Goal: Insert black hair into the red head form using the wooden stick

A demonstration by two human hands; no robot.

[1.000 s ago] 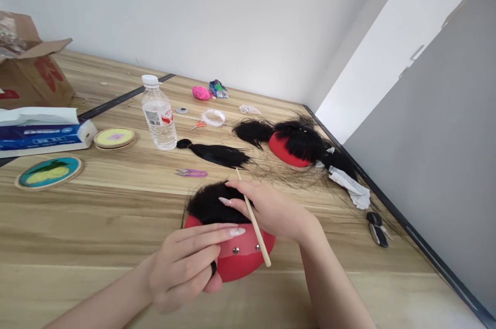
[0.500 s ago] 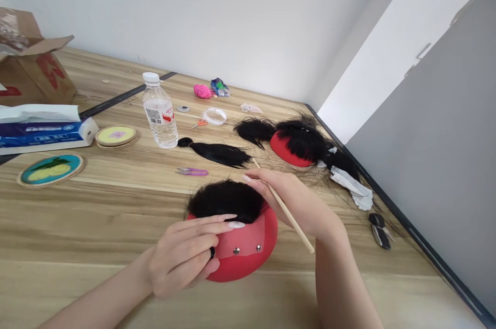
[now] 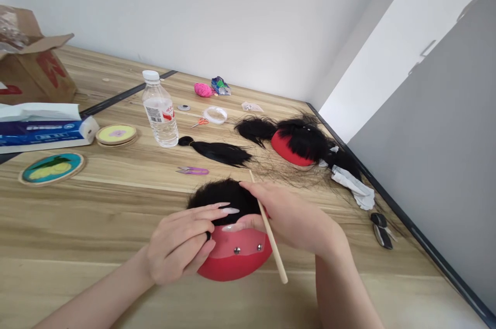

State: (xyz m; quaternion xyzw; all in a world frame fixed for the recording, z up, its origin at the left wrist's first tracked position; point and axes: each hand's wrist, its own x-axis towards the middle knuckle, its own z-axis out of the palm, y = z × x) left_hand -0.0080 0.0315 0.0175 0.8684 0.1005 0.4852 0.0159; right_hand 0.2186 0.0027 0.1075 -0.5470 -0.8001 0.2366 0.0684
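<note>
In front of me rests a red dome-shaped form (image 3: 232,267) with a translucent strip (image 3: 244,238) fixed on it by two round-headed pins. Short black hair (image 3: 217,192) covers its far side. My left hand (image 3: 182,241) grips the form's left side, index and middle fingers lying along the hair's near edge, the others curled. A slim wooden stick (image 3: 273,244) is held in my right hand (image 3: 287,213), slanting across the palm side. That hand's thumb presses at the hair's edge while its fingers reach over the hair; strands between them are hard to make out.
Purple thread snips (image 3: 192,170) and a tied black hair bundle (image 3: 219,152) lie beyond the form. A second red form (image 3: 289,151) with long hair sits at right. Further left stand a water bottle (image 3: 160,112), embroidered hoops (image 3: 52,169), a tissue pack (image 3: 42,132) and a cardboard box (image 3: 39,71).
My right hand has come down and left onto the hair, its thumb now at the edge beside my left fingertips. The wooden stick has tilted more upright, its near end moving left and down.
</note>
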